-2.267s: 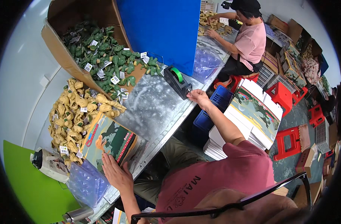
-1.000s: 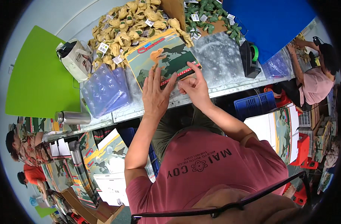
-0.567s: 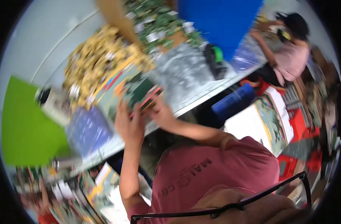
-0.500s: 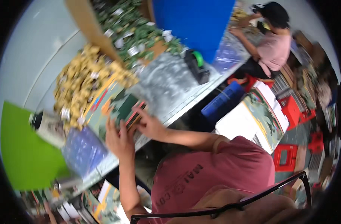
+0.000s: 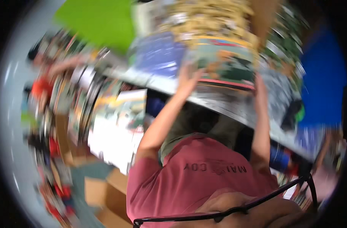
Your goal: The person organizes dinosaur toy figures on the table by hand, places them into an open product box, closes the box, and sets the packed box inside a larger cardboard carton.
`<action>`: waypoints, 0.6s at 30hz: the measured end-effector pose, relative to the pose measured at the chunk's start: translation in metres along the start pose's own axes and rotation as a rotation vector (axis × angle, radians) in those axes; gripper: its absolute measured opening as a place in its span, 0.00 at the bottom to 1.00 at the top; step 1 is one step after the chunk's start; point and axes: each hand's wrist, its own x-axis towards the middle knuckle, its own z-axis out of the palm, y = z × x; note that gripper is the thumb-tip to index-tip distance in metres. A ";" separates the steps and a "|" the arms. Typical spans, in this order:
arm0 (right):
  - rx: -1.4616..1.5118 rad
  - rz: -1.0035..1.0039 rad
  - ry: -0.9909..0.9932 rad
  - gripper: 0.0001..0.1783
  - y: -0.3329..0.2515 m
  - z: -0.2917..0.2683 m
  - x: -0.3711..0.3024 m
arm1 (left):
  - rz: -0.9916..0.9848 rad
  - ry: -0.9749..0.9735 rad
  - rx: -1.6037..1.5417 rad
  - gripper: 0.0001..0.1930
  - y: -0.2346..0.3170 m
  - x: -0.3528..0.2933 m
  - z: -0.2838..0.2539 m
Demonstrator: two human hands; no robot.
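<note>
A flat printed box (image 5: 226, 64), green with a yellow far edge and a red stripe along its near side, is between my two hands at the worktable. My left hand (image 5: 188, 79) grips its left side, thumb toward the printed top. At the right side, my right hand (image 5: 260, 86) is pressed along the edge with its fingers partly hidden and smeared by motion. Right behind the box is a heap of yellow plush-like pieces (image 5: 215, 19). Whether the box rests on the table or is slightly lifted, I cannot tell.
Blue-tinted plastic bags (image 5: 158, 53) lie left of the box, below a bright green panel (image 5: 101, 22). Green tagged pieces (image 5: 278, 49) and a blue panel (image 5: 323, 79) are to the right. Printed sheets (image 5: 118, 133) are stacked at left, above an open carton (image 5: 105, 193). Other people work at both sides.
The view has swung left, so the table now appears turned. My hands have moved from the box's near edge to its left and right sides.
</note>
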 end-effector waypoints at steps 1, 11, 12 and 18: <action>0.123 0.076 -0.052 0.33 0.007 -0.012 0.006 | 0.029 -0.116 -0.157 0.28 0.009 0.005 0.012; -0.046 0.040 -0.105 0.51 -0.049 -0.009 -0.009 | -0.109 -0.032 -0.227 0.49 0.063 -0.050 -0.003; -0.032 -0.007 -0.113 0.51 -0.052 -0.009 -0.010 | -0.121 -0.032 -0.247 0.52 0.072 -0.062 -0.012; -0.161 -0.075 -0.236 0.47 -0.108 0.061 -0.055 | 0.058 0.283 -0.003 0.50 0.102 -0.130 -0.068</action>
